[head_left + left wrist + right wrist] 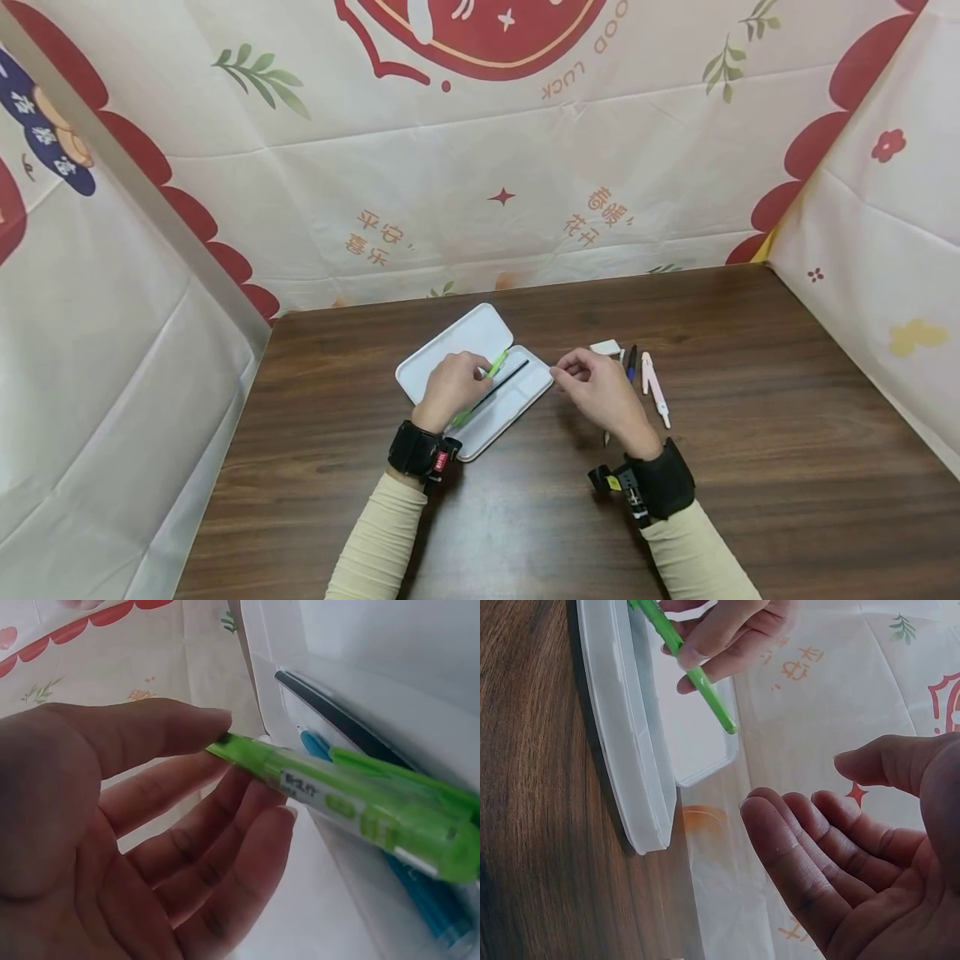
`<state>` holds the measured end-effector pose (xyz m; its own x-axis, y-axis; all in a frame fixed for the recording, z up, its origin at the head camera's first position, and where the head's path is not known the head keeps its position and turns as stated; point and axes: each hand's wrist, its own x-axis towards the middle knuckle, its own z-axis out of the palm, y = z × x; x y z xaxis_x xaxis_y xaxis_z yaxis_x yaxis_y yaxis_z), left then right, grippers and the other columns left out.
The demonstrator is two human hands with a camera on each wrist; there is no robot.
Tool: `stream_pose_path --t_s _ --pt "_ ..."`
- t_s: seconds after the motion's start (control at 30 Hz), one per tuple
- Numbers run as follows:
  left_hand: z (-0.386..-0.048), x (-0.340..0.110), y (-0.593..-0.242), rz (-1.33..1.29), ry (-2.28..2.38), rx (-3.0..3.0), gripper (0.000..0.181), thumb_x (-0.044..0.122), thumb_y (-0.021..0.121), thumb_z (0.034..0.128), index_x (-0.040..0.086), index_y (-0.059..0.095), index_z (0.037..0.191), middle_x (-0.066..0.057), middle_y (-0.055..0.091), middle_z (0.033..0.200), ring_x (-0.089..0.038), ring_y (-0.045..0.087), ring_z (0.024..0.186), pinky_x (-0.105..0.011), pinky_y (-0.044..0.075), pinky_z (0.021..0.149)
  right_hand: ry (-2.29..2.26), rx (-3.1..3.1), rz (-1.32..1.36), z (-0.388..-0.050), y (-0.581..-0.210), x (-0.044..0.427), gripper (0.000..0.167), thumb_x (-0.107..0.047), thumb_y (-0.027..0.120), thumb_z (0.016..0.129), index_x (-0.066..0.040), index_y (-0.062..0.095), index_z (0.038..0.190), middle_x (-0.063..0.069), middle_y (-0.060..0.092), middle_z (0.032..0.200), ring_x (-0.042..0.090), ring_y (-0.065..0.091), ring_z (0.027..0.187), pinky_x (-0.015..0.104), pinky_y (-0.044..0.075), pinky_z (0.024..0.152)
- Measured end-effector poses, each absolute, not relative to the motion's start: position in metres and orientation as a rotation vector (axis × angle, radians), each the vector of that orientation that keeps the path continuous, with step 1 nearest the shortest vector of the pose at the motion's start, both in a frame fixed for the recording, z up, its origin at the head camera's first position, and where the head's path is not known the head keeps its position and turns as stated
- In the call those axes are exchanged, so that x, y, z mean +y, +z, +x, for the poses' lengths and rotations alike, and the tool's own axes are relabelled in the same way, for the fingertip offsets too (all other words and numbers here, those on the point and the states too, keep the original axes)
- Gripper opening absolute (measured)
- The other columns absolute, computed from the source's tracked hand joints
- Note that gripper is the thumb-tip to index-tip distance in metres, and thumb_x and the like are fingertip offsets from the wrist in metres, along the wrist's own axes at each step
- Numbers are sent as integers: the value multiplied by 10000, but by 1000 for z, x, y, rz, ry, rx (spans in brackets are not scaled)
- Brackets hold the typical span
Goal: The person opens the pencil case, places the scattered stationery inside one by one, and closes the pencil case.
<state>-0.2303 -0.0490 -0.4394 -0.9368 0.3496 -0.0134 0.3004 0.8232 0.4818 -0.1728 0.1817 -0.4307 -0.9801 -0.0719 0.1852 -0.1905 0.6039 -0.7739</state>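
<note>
"Pointing which way, the green pen (375, 825)?"

"Slantwise. In the head view its long axis runs from lower left, by the wrist, to upper right, away from the person, roughly along the length of the white case (491, 429). The clip is on the end nearer the wrist."

"And where is it?"

"Over the case's tray, towards the side with the folded-back lid (465, 333). Whether it touches the tray, I can't tell."

"What has hold of it?"

"The left hand (453, 385). Thumb and forefinger pinch it towards its far end; the other fingers are loosely bent."

"The other one?"

"The right hand (600, 396) hangs just beside the case's right corner, thumb parted from loosely bent fingers."

"Anything in the way?"

"The left hand hides the pen's middle from the head camera. A black stick (513, 373) lies in the tray, nearly parallel to the pen, and a blue pen (427, 900) passes behind the green one in the left wrist view."

"And on the desk (337, 433)?"

"An eraser (604, 347), a dark pen (632, 358) and a pink compass (658, 396), all near the right hand, which partly covers the dark pen. The compass's longer leg points towards the person."
</note>
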Motion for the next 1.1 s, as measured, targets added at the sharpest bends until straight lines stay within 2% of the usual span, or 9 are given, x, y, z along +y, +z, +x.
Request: stream_pose_path --t_s 0.13,0.27,0.63,1.1 --pt "-230 -46 -441 506 708 2899 230 167 707 871 127 769 1088 -31 729 891 -131 586 686 -267 425 564 1318 -2686 223 -173 -432 182 117 -185 658 953 -71 681 968 70 709 842 135 659 727 286 495 649" --pt "-230 -44 -443 514 649 2899 227 160 708 864 142 775 1080 -29 725 882 -133 564 662 -263 404 541 1329 -2689 216 -173 -432 182 121 -189 655 955 -72 681 973 92 714 854 137 656 727 287 491 640" --pt "-227 -41 -448 495 592 2872 228 187 716 878 132 766 1093 -53 739 964 -143 602 711 -276 430 569 1334 -2701 209 -172 -430 181 124 -201 654 957 -80 679 965 104 715 849 135 653 722 309 492 659" --pt "-223 -40 -452 524 582 2891 205 144 706 869 126 772 1062 -38 736 921 -142 609 707 -275 423 545 1342 -2709 229 -171 -431 180 114 -189 647 960 -79 680 962 104 715 846 129 648 717 305 489 663"
